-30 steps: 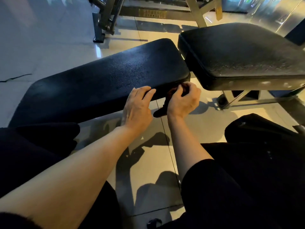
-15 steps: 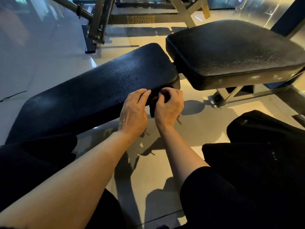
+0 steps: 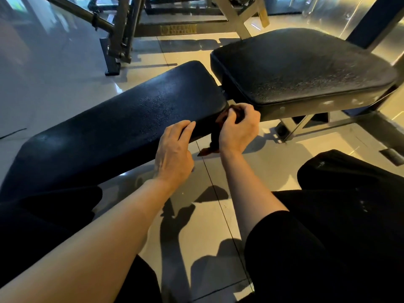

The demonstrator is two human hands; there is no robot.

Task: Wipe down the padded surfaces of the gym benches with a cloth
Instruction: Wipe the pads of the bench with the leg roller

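A long black padded bench back (image 3: 122, 125) slopes from lower left to centre. A square black seat pad (image 3: 301, 68) sits to its right, its top dusty. My right hand (image 3: 238, 130) grips a dark brown cloth (image 3: 218, 125) against the near right corner of the long pad, close to the gap between the two pads. A tail of the cloth hangs below my wrist. My left hand (image 3: 175, 149) rests with straight fingers on the long pad's near side edge, just left of the cloth.
A metal bench leg and foot (image 3: 293, 125) stand under the seat pad. A dark steel rack frame (image 3: 118, 40) and a beige frame (image 3: 236, 16) rise behind the bench. My black-clad knees flank a strip of glossy tiled floor (image 3: 196, 237).
My right hand with the cloth slid left along the pad's edge, then back right to the corner by the gap. My left hand stayed on the edge.
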